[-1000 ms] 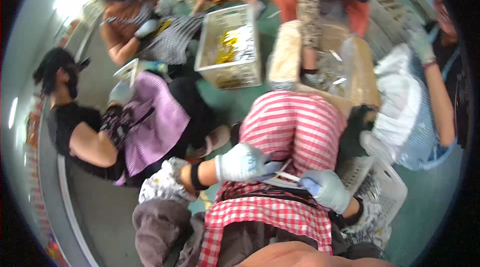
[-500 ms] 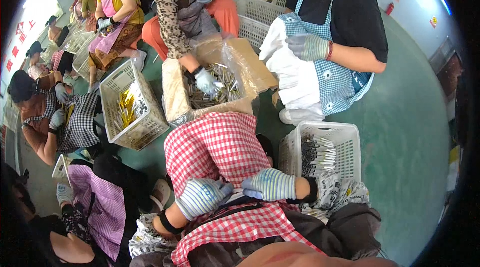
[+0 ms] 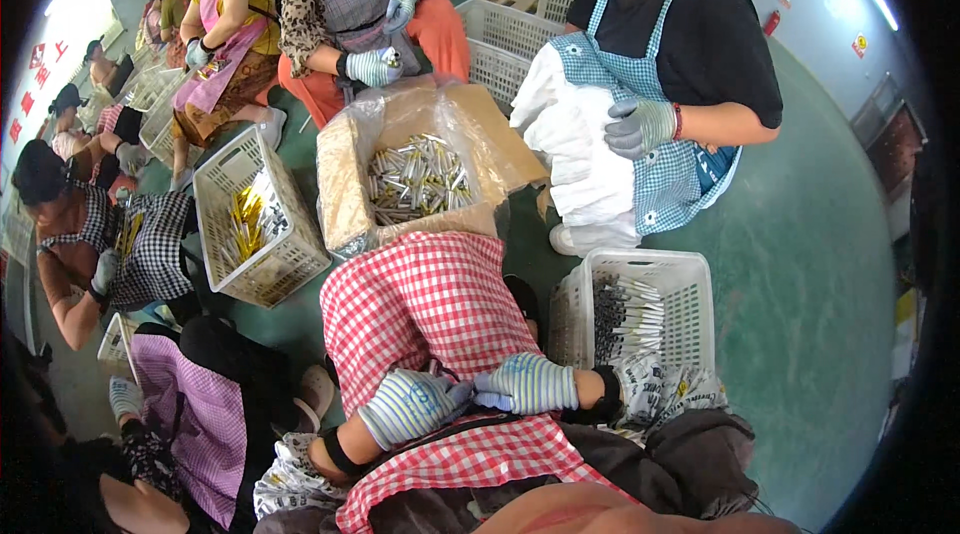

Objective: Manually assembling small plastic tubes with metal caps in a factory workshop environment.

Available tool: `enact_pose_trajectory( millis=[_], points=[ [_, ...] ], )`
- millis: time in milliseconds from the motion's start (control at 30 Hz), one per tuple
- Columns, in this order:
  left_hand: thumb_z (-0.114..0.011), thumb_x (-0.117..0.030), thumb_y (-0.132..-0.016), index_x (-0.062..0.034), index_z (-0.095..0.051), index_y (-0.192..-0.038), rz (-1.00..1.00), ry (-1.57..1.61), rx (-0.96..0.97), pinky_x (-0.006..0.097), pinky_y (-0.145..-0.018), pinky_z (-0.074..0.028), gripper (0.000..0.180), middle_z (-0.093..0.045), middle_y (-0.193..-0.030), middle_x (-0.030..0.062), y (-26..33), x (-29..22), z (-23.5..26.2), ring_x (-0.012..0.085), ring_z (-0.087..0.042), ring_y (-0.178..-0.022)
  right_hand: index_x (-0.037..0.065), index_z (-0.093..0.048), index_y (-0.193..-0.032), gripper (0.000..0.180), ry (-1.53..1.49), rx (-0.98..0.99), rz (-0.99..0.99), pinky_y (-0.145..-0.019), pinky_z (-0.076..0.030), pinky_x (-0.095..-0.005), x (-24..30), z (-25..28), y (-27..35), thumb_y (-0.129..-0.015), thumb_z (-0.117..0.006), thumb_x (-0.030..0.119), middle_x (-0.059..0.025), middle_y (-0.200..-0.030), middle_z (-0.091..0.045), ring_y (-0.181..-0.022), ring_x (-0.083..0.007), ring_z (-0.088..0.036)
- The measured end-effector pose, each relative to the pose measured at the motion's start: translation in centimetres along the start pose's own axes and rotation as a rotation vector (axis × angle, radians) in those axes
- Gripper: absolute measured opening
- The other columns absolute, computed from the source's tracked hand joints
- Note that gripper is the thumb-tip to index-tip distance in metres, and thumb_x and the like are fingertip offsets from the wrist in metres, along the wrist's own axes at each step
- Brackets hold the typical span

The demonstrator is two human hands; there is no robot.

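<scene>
In striped grey-blue work gloves, my left hand (image 3: 412, 411) and my right hand (image 3: 535, 384) meet fingertip to fingertip above my lap. The fingers of both are curled in and pressed together, and what they pinch, if anything, is hidden. Beneath them lies my red-and-white checked apron (image 3: 430, 289), spread over my knees, with a dark edge just below the hands. Just past my knees stands a cardboard box (image 3: 345, 179) lined with clear plastic, holding many slim silver-and-yellow tubes (image 3: 420, 174).
A white basket (image 3: 690, 279) with rows of black-and-white pen-like sticks (image 3: 635, 319) stands to my right. Another basket (image 3: 255, 284) with yellow and silver pieces is at left. Co-workers sit close by: one behind the box, one at right in a blue checked apron (image 3: 670, 189), others leftward.
My hands have drawn slightly closer together, and a pale piece seen between them earlier is out of sight. The co-worker behind the box has lifted a gloved hand out of it with some tubes.
</scene>
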State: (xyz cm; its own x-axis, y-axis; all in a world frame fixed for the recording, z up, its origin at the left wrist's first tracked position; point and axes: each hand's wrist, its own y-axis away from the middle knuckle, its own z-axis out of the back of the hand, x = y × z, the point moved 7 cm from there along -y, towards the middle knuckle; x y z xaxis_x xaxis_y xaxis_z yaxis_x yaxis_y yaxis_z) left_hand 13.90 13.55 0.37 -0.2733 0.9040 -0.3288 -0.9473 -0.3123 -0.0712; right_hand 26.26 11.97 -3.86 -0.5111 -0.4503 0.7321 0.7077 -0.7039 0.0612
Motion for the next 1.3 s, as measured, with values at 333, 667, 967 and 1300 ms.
enact_pose_trajectory(
  millis=[333, 667, 967, 1300],
  points=[
    [-0.057, -0.027, -0.092, -0.0109, -0.063, -0.116, -0.013, -0.013, 0.076, 0.037, -0.041, -0.043, 0.030, -0.058, -0.064, 0.0051, 0.1, 0.7, -2.4, 0.0216, -0.057, -0.049, 0.009, -0.063, -0.108, 0.035, -0.183, 0.082, -0.135, -0.066, -0.051, -0.0498, -1.4, -1.6, 0.3, -0.099, -0.048, 0.039, -0.0205, -0.077, -0.065, -0.072, -0.0409, -0.065],
    [-0.064, -0.027, -0.085, -0.0074, -0.066, -0.113, 0.348, 0.018, 0.116, 0.043, -0.085, -0.050, 0.035, -0.067, -0.113, 0.0121, 1.7, 8.6, -3.8, 0.0316, -0.065, -0.100, 0.002, -0.066, -0.099, 0.021, 0.135, -0.535, -0.680, -0.076, -0.053, -0.0459, -15.6, 2.7, 17.9, -0.083, -0.058, 0.013, -0.0189, -0.090, -0.067, -0.083, -0.0388, -0.065],
    [-0.054, -0.021, -0.088, -0.0148, -0.066, -0.112, 0.003, -0.026, 0.090, 0.042, -0.100, -0.043, 0.027, -0.066, -0.112, 0.0069, 3.2, 7.8, -7.3, 0.0254, -0.059, -0.111, 0.008, -0.071, -0.096, 0.034, 0.499, 0.033, -1.431, -0.086, -0.050, -0.0496, -27.3, -15.9, 44.0, -0.091, -0.052, 0.036, -0.0205, -0.106, -0.069, -0.101, -0.0405, -0.064],
    [-0.057, -0.024, -0.085, -0.0135, -0.067, -0.101, -0.035, -0.164, 0.190, 0.039, -0.095, -0.044, 0.021, -0.064, -0.104, 0.0036, 4.1, 7.1, -9.3, 0.0226, -0.060, -0.103, 0.014, -0.071, -0.108, 0.031, 0.450, 0.314, -1.172, -0.088, -0.051, -0.0479, -26.5, -22.9, 45.3, -0.090, -0.054, 0.032, -0.0174, -0.109, -0.070, -0.102, -0.0362, -0.065]
  ],
)
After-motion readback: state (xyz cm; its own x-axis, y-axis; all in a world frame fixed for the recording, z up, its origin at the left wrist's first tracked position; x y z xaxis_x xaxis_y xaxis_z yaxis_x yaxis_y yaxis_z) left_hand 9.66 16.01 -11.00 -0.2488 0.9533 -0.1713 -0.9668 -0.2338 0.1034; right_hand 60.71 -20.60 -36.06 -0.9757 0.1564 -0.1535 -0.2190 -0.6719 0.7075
